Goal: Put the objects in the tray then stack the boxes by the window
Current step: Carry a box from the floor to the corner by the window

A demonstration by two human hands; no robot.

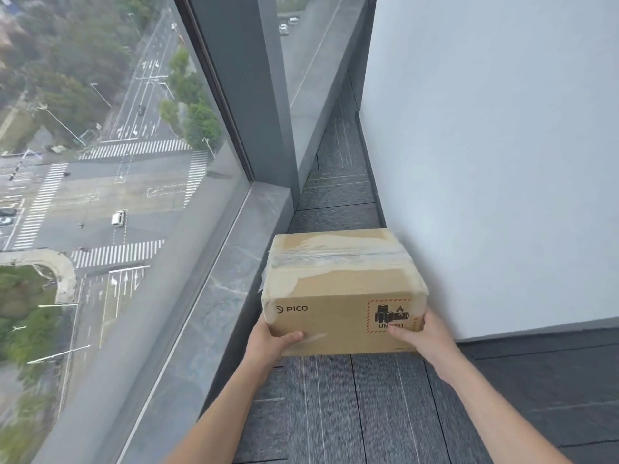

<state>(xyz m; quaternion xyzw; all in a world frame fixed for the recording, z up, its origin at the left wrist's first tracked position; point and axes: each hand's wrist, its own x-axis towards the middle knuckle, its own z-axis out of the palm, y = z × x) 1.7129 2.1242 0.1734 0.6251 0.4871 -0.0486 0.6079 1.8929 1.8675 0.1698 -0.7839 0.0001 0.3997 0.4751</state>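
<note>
A brown cardboard box (341, 289) with clear tape across its top, a PICO logo and a battery hazard label fills the lower middle of the head view. It lies in the narrow strip between the window sill and the white wall. My left hand (271, 341) grips its near left corner, thumb on the front face. My right hand (425, 336) grips the near right corner, thumb over the hazard label. Whether the box rests on the carpet or hangs just above it I cannot tell. No tray or other box is visible.
A tall window (117, 162) with a grey stone sill (214, 306) runs along the left. A grey window post (248, 95) stands at the corner. A white wall (495, 162) closes the right side. Dark striped carpet (385, 406) covers the floor.
</note>
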